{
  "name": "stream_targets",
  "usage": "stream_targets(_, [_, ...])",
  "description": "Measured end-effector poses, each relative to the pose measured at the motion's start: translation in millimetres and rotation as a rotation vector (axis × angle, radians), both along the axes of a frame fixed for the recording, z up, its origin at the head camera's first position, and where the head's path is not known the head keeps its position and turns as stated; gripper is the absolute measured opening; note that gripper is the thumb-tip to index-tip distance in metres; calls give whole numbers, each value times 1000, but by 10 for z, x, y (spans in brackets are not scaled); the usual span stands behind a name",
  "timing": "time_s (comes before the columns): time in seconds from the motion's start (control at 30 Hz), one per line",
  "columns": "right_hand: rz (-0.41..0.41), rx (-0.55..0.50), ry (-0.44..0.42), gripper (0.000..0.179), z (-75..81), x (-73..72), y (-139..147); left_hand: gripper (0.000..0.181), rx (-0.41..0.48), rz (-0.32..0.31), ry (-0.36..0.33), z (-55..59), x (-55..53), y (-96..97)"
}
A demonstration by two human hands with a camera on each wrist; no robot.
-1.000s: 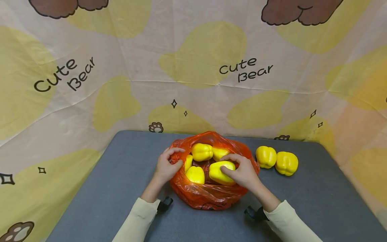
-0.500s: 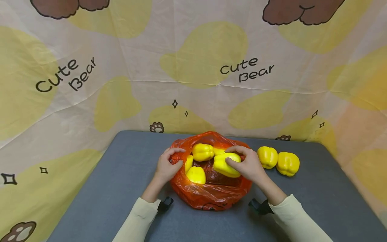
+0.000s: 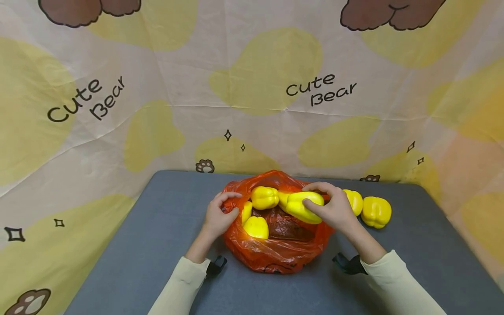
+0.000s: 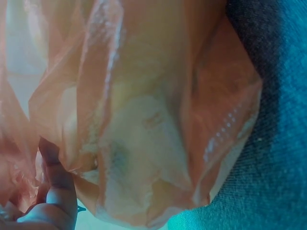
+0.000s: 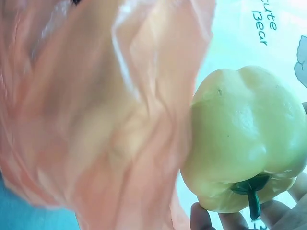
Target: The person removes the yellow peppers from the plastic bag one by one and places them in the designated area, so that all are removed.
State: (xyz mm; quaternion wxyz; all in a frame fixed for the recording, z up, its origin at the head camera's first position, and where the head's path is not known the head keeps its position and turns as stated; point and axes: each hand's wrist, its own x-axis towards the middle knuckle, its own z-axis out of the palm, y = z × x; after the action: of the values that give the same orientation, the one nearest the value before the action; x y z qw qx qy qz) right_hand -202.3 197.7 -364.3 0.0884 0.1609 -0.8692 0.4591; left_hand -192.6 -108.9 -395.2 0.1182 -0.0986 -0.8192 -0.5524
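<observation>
A red plastic bag (image 3: 271,258) stands wide-mouthed on the table, with several yellow bell peppers (image 3: 264,197) inside. My left hand (image 3: 218,216) holds the bag's left rim, fingers over the edge; the left wrist view shows mostly crumpled plastic (image 4: 144,120) and part of the hand. Above the right side of the bag's mouth, my right hand (image 3: 336,208) grips a yellow bell pepper (image 3: 303,206) between thumb and fingers. Its green stem faces the camera in the right wrist view, where the pepper (image 5: 244,134) appears beside the bag's wall.
Two more yellow bell peppers lie right of the bag: the outer pepper (image 3: 376,212) is in full view, the inner pepper (image 3: 355,202) is partly behind my right hand. The grey table (image 3: 149,245) backs onto a printed cloth (image 3: 252,70).
My right hand has lifted the gripped pepper from inside the bag and moved it right and away from me, toward the bag's right rim. My left hand has stayed at the left rim.
</observation>
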Motion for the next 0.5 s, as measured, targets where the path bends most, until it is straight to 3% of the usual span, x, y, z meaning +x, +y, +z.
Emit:
stream_targets(0.33, [-88, 43, 49, 27, 160, -15, 183, 28, -2, 6, -2, 3, -6, -2])
stream_targets(0.5, [-120, 16, 80, 28, 212, -19, 286, 29, -8, 7, 6, -7, -9, -2])
